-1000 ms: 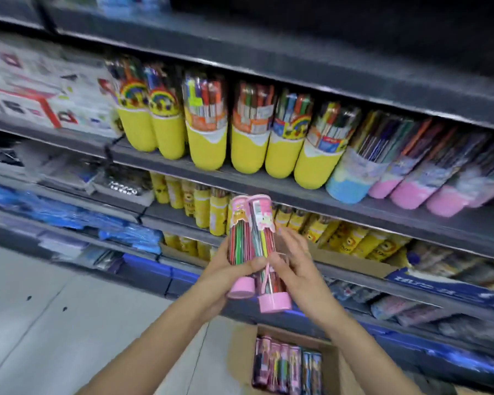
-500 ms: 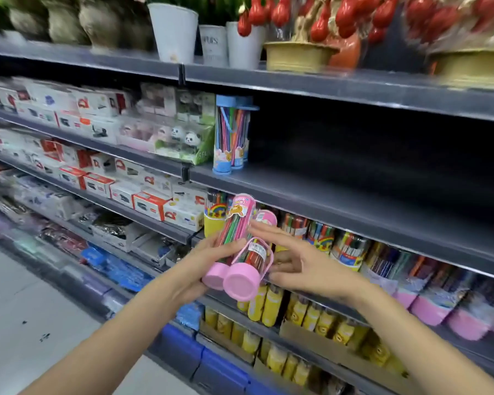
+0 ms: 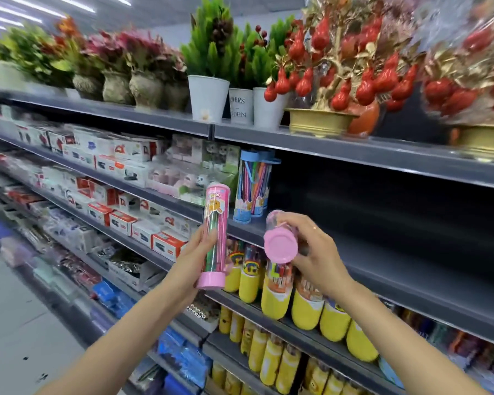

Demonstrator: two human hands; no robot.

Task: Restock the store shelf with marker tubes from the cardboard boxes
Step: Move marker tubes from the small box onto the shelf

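Here each grip holds 1 clear pink-capped marker tube: left hand (image 3: 196,253) upright tube (image 3: 214,238), right hand (image 3: 320,258) end-on tube (image 3: 280,243).

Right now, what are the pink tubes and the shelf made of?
Left tube: seemingly clear glossy plastic, markers showing through, opaque pink caps. Right tube: the same by its look; pink matte cap faces the camera. Shelf: likely painted metal, dark grey, dull sheen.
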